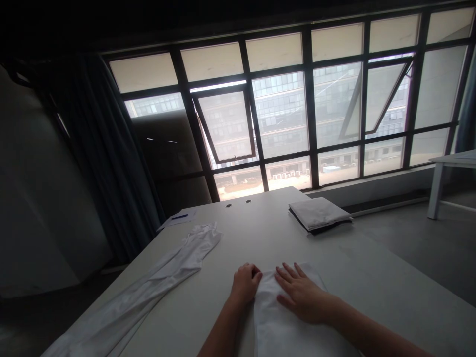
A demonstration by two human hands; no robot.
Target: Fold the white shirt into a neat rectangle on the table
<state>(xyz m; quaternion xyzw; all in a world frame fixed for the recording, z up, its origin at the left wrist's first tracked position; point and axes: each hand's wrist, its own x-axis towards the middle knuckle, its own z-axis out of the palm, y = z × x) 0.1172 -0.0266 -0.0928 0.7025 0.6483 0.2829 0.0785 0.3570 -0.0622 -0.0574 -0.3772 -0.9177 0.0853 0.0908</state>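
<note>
A white folded garment point(277, 327) lies on the table in front of me, its lower end running out of view; its exact kind does not show. At its far left corner my left hand point(245, 283) is closed, thumb and curled fingers at the fabric's edge. My right hand point(305, 295) rests flat on top of the cloth with its fingers spread. To the left, a long white garment point(163, 282) is stretched out loosely and wrinkled along the table.
The white table point(238, 233) extends toward the windows. A folded stack of white and dark cloth point(320, 214) sits at its right edge. At the far left lie papers point(189, 216) with a blue pen point(180, 216). Another white table point(455, 159) stands at right.
</note>
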